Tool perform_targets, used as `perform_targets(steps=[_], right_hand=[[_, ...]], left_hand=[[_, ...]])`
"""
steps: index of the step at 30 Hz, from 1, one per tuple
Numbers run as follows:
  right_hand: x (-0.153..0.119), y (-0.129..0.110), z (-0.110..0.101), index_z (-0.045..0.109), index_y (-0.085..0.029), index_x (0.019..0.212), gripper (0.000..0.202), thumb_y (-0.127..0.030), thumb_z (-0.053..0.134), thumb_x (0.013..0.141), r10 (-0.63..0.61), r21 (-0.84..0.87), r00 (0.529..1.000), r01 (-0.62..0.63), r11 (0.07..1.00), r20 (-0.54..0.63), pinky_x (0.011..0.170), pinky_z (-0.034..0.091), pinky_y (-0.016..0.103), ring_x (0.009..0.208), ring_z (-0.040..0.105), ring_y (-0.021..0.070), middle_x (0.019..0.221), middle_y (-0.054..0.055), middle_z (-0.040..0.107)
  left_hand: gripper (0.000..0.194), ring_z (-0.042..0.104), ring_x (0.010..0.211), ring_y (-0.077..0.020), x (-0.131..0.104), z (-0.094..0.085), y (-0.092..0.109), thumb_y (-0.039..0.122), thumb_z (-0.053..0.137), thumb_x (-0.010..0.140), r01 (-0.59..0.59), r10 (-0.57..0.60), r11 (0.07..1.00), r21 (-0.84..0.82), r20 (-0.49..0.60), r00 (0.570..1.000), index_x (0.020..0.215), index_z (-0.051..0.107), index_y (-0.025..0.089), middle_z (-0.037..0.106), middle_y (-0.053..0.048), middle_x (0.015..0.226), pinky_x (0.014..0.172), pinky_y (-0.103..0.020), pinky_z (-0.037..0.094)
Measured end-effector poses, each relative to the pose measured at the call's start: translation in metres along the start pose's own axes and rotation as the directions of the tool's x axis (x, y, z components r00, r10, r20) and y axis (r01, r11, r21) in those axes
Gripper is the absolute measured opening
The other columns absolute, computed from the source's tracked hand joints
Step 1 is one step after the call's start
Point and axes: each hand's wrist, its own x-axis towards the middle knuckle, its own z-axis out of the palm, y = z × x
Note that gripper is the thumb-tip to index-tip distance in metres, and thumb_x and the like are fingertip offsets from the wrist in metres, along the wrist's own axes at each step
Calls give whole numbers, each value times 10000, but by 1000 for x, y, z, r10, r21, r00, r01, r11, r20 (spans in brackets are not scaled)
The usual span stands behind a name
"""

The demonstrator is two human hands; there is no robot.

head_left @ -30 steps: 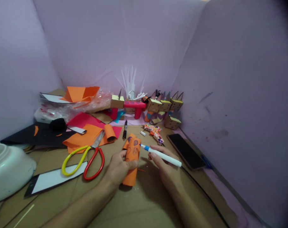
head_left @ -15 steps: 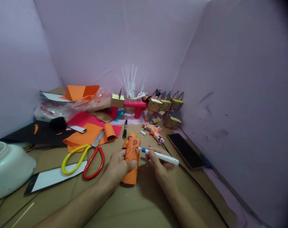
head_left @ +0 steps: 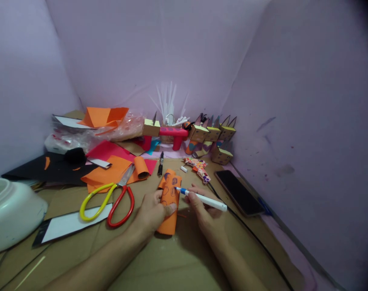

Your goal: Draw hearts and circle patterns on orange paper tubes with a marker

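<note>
My left hand (head_left: 155, 210) is wrapped round an orange paper-covered tube (head_left: 169, 220), which carries dark round outlines, some filled in. In my right hand (head_left: 206, 210) is a white marker (head_left: 210, 201) with a blue front end; its tip meets the tube's upper right side, among the outlines. Left of the tube lie scissors (head_left: 122, 182) with one yellow and one red handle. Behind it rest a black pen (head_left: 161, 163) and a small white cap (head_left: 183, 169). A shorter orange tube (head_left: 140, 167) lies beside the scissor blades.
A phone (head_left: 237, 192) and a black cable (head_left: 253, 236) lie to the right, near a patterned glue gun (head_left: 197, 167). Cardboard animal heads (head_left: 222, 154) and a pink figure (head_left: 174, 132) stand at the back. A white jar (head_left: 17, 214) is at left, near coloured paper (head_left: 102, 173).
The marker tip has shifted very slightly on the tube, and the whole view has moved a little. Both hands keep their holds.
</note>
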Motion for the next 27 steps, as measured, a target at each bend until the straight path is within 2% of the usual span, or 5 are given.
perform_targets(steps=[7, 14, 19, 24, 27], right_hand=[[1, -7, -1, 670, -190, 668, 169, -295, 590, 774, -59, -8, 998, 59, 998, 34, 926, 425, 435, 669, 639, 192, 554, 0, 622], [0, -1, -1, 696, -187, 818, 177, -335, 616, 762, 34, -9, 999, -34, 999, 1, 921, 421, 466, 841, 644, 248, 657, 44, 686], [1, -5, -2, 684, -189, 718, 147, -306, 608, 765, -42, -13, 998, 42, 999, 42, 933, 420, 460, 720, 652, 218, 575, 13, 650], [1, -2, -1, 696, -188, 812, 152, -308, 623, 755, -30, -4, 1000, 30, 1000, 2, 917, 438, 462, 847, 653, 247, 656, 44, 697], [1, 0, 0, 698, -194, 819, 146, -300, 620, 758, -57, -4, 998, 57, 998, 22, 920, 436, 459, 796, 665, 232, 657, 37, 701]], left_hand=[[259, 569, 599, -154, -1, 1, 2, 127, 671, 494, -6, 7, 1000, 25, -21, 1000, 750, 635, 111, 640, -15, 634, 578, -251, 438], [224, 575, 612, -160, -1, 1, 0, 135, 659, 507, -1, 2, 999, 34, -17, 1000, 728, 626, 130, 636, -14, 631, 573, -248, 435], [244, 564, 579, -146, 0, -1, 0, 129, 668, 495, -17, 17, 999, 31, -7, 1000, 736, 634, 125, 645, -18, 640, 560, -240, 425], [276, 582, 604, -157, 0, 0, 1, 136, 663, 508, -13, 14, 998, 62, -6, 1000, 782, 638, 115, 638, -14, 636, 576, -247, 438], [281, 596, 641, -177, 1, 0, 0, 134, 655, 514, -15, 16, 998, 65, -11, 1000, 794, 634, 117, 620, -4, 621, 597, -260, 451]])
